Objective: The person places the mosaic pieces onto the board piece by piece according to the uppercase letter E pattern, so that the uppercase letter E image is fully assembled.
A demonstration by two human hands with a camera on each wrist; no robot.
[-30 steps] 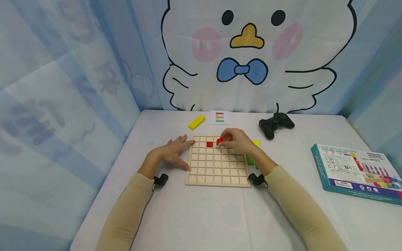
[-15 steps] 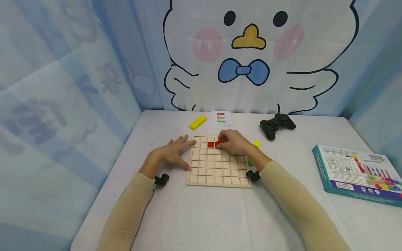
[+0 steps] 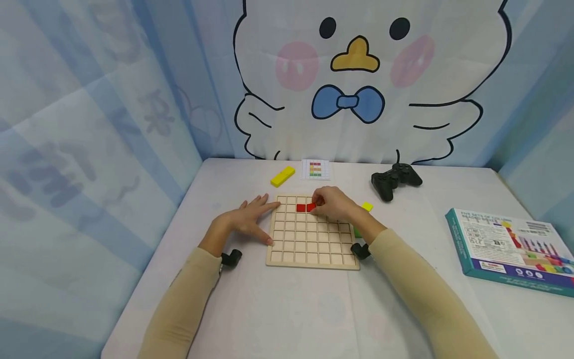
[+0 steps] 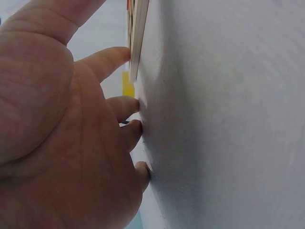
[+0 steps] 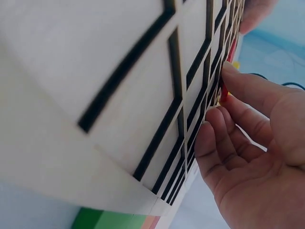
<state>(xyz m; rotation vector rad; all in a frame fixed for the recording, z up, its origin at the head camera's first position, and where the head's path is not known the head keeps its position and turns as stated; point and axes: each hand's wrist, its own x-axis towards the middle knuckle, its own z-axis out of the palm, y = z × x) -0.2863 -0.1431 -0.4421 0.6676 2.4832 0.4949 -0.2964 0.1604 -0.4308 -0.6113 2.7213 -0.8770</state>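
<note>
A wooden grid board (image 3: 312, 266) lies flat on the table, with one red square tile (image 3: 301, 208) set in a cell near its far edge. My right hand (image 3: 335, 204) pinches a second red tile (image 3: 310, 207) between thumb and forefinger, right at the neighbouring cell. In the right wrist view the thumb overlaps this tile (image 5: 224, 93), and the other fingers curl beside the grid. My left hand (image 3: 248, 219) is spread at the board's left side, thumb and forefinger touching its rim, the remaining fingertips on the tablecloth (image 4: 228, 119).
Behind the board are a yellow block (image 3: 282, 176) and a printed pattern card (image 3: 316, 169). Yellow (image 3: 367, 205) and green pieces (image 3: 357, 232) lie partly hidden under the right forearm. A black game controller (image 3: 395, 179) and a boxed set (image 3: 511, 249) sit to the right.
The right hand has brought the second red tile down and slightly left, from tilted above the grid to lying flatter beside the first tile. The left hand stays in place.
</note>
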